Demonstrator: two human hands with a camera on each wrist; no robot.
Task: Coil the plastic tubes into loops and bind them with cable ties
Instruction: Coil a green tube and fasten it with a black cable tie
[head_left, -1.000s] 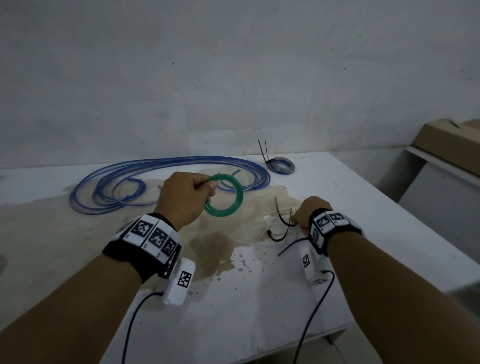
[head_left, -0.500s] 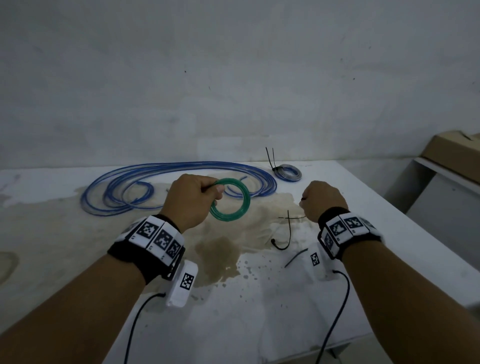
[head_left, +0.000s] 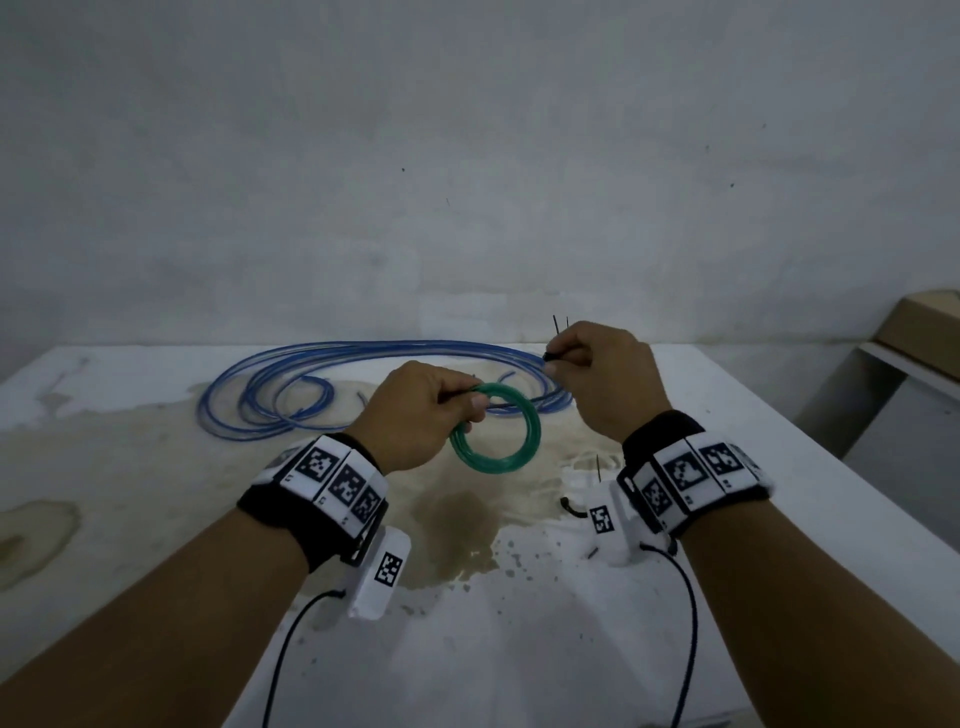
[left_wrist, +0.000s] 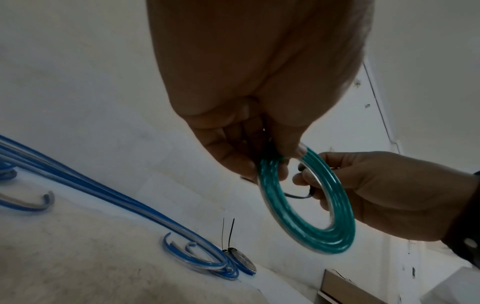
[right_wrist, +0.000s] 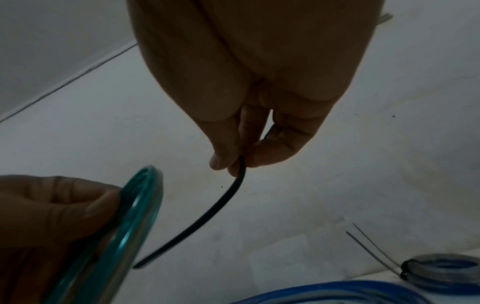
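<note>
A green plastic tube coil (head_left: 531, 434) hangs above the table, gripped at its upper left by my left hand (head_left: 472, 402); the left wrist view shows the coil (left_wrist: 337, 232) under those fingers (left_wrist: 272, 158). My right hand (head_left: 555, 361) is raised just right of the coil and pinches a black cable tie (head_left: 548, 356). In the right wrist view the tie (right_wrist: 207, 216) curves down from the pinch (right_wrist: 237, 164) towards the coil (right_wrist: 135, 216). A long blue tube (head_left: 363, 348) lies loosely looped on the table behind.
A small bound blue-grey coil (left_wrist: 241, 261) with two tie tails sits at the back, mostly hidden behind my right hand in the head view. Loose black ties (head_left: 571, 509) lie on the stained white table (head_left: 156, 467). A cardboard box (head_left: 924, 327) stands off the right edge.
My right hand lifted off the table with a cable tie and rose up and back beside the green coil. The left hand kept holding the coil.
</note>
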